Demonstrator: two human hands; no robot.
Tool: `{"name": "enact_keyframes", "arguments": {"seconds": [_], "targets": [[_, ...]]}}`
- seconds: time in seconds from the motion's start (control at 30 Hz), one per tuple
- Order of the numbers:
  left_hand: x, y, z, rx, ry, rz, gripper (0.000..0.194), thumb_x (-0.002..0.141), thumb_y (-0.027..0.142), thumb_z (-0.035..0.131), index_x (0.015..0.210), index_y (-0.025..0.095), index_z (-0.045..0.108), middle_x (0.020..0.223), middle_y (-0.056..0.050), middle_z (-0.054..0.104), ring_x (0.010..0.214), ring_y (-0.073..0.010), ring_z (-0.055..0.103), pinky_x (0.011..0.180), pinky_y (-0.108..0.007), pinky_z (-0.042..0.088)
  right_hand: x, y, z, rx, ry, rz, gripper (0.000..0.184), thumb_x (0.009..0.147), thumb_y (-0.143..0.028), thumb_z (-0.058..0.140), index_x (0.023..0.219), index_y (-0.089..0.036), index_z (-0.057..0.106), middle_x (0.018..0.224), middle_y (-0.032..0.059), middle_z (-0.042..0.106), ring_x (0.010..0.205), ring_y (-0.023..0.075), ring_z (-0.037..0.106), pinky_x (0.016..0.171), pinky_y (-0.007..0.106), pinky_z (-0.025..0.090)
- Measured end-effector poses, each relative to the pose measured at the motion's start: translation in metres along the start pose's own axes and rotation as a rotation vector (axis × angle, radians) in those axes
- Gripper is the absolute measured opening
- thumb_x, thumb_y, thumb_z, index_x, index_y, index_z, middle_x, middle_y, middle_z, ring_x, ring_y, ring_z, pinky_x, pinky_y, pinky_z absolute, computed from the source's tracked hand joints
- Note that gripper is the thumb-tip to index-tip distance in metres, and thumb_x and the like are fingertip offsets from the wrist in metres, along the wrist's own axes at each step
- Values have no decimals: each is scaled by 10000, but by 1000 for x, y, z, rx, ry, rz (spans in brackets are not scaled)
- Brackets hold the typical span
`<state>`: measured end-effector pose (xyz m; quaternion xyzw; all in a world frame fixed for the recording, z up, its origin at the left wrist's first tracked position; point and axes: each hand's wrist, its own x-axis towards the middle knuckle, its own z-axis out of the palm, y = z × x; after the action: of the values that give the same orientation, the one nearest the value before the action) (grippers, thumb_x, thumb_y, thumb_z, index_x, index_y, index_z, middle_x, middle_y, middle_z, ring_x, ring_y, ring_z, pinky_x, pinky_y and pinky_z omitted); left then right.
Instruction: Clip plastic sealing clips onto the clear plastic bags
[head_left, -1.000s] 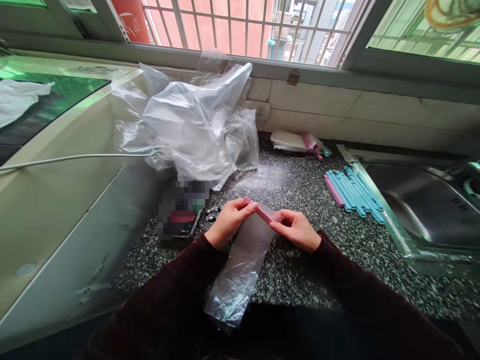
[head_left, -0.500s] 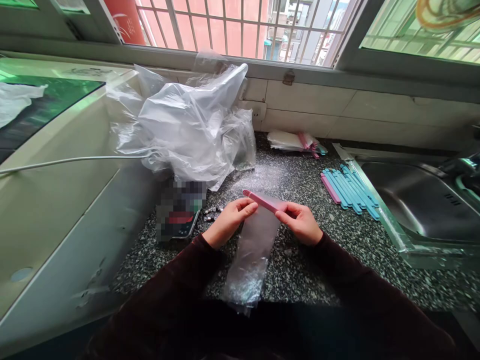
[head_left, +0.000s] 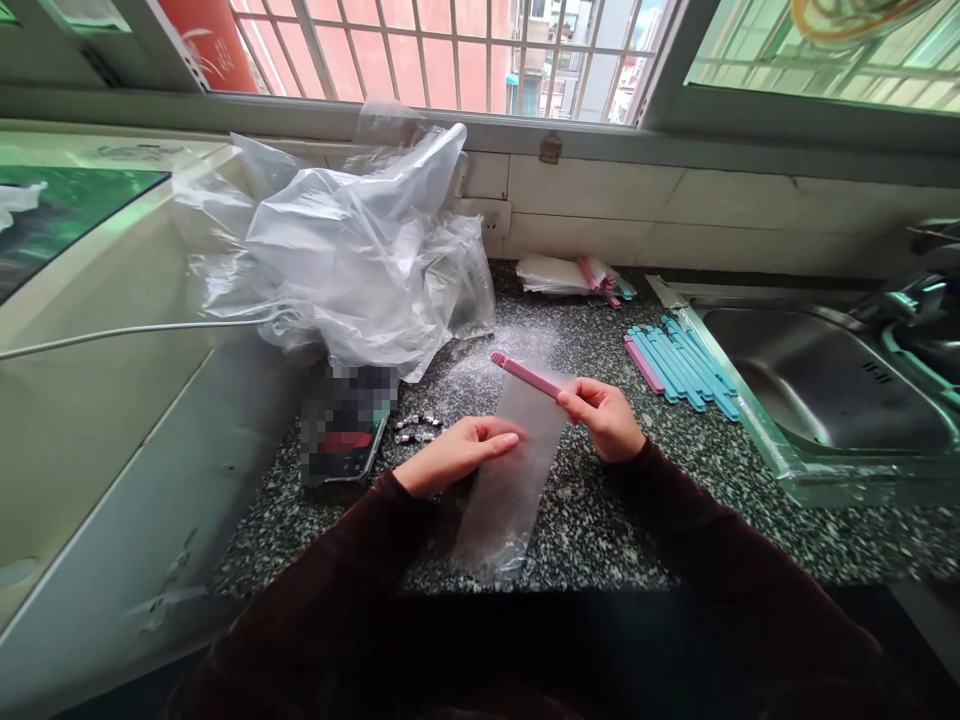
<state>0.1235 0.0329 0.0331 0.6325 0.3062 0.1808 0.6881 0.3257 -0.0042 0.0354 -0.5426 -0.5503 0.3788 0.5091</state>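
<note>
My right hand (head_left: 602,415) is closed in a pinch on the lower right end of a pink bag-sealing clip (head_left: 529,375). The clip's ribbed end points up to the left, and its length runs along the top edge of a clear frosted plastic bag (head_left: 510,490). The bag hangs down over the counter towards me. My left hand (head_left: 461,452) has the bag's left side between a thumb in front and fingers behind, which show faintly through the plastic. To the right lie several blue clips (head_left: 679,365) and a pink clip (head_left: 643,364) in a row.
Large crumpled clear plastic sheeting (head_left: 337,250) fills the back left. A phone (head_left: 352,450), partly blurred out, lies beside a beaded bracelet (head_left: 418,430). Flat bags with clips (head_left: 562,275) rest by the wall. A steel sink (head_left: 795,370) bounds the speckled counter (head_left: 600,530) on the right.
My left hand has let go of the clip's ribbed end and moved down onto the bag's side. My right hand keeps its hold on the clip. The camera view has shifted slightly right.
</note>
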Motion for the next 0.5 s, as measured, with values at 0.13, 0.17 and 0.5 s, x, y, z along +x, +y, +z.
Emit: {"name": "enact_keyframes", "arguments": {"seconds": [0.13,0.17,0.5], "targets": [[1,0,-1,-42,172,65,334,696,414,630,872,135,689,821,-62,678,724,-156,559,677,-258,421,-5,-5,4,-51,-93,16,404,665,-544,606,572,-176,469,515,-52,383,490,76,335,483,226,275],[2,-1,-1,-50,182,71,316,689,413,634,818,131,692,799,-63,675,710,-153,554,672,-257,418,-5,-6,5,-56,-98,17,398,664,-542,606,580,-175,476,520,-50,384,494,77,337,486,227,277],[0,0,-7,-27,226,74,285,680,406,618,672,122,648,670,-35,623,630,-133,506,628,-250,374,-5,-6,4,-72,-140,72,413,623,-568,623,602,-172,507,527,-44,415,494,79,348,481,226,292]]}}
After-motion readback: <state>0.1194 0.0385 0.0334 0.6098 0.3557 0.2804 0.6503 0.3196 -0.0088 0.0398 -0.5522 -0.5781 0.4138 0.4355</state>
